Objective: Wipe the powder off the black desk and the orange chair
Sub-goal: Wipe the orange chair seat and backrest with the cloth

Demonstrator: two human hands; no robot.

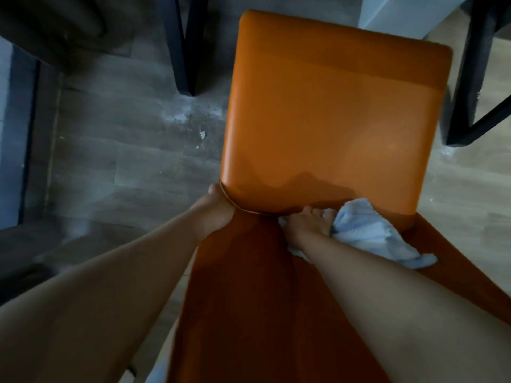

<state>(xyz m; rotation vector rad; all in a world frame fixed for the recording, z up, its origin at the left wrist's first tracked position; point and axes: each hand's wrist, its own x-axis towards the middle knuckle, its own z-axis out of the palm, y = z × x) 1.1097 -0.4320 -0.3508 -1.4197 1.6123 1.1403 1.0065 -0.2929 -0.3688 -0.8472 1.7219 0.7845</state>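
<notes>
At the orange chair (326, 120), where lit panel meets darker one: L hand (218, 214) curls round the left corner, gripping it. R hand (308, 226) clutches a pale blue cloth (370, 236), pressed vs. chair. Some white powder (179, 117) on floor (110, 161) nr black leg (184, 51).

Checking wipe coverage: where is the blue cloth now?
Head view, lower right of centre: the blue cloth is held by the right hand on the orange chair, beside the left hand gripping its edge.
</notes>
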